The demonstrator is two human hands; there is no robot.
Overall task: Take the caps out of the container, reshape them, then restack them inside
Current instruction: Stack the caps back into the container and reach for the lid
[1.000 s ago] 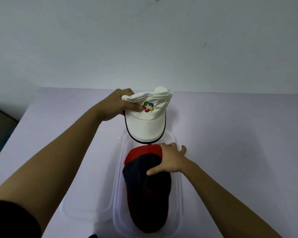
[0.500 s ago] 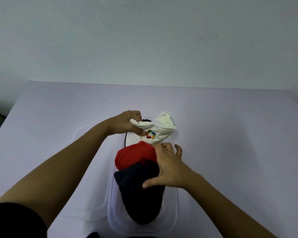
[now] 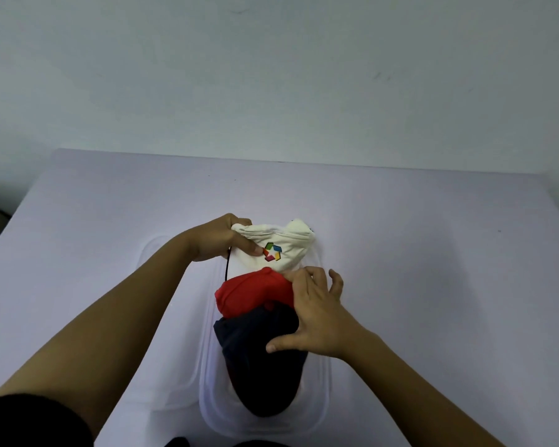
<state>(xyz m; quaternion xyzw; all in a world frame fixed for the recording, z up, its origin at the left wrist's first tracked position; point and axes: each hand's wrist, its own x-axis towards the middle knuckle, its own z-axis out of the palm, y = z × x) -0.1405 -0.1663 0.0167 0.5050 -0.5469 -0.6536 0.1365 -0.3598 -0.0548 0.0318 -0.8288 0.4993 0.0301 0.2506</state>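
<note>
A clear plastic container (image 3: 324, 385) sits at the near middle of the table. In it lies a red and dark navy cap (image 3: 259, 343), red crown toward the far end. My right hand (image 3: 317, 311) presses on this cap, fingers spread, thumb on the navy part. My left hand (image 3: 220, 240) grips the crumpled crown of a white cap (image 3: 281, 250) with a colourful logo, at the container's far end. The white cap's brim is tucked under the red crown and mostly hidden.
A clear lid (image 3: 171, 317) lies flat on the pale lavender table (image 3: 433, 269), touching the container's left side. A plain wall stands behind the table's far edge. The table's left edge drops away at the far left.
My left hand has brought the white cap down from above the container into its far end. My right hand slid up onto the red crown, lifting it over the white brim.
</note>
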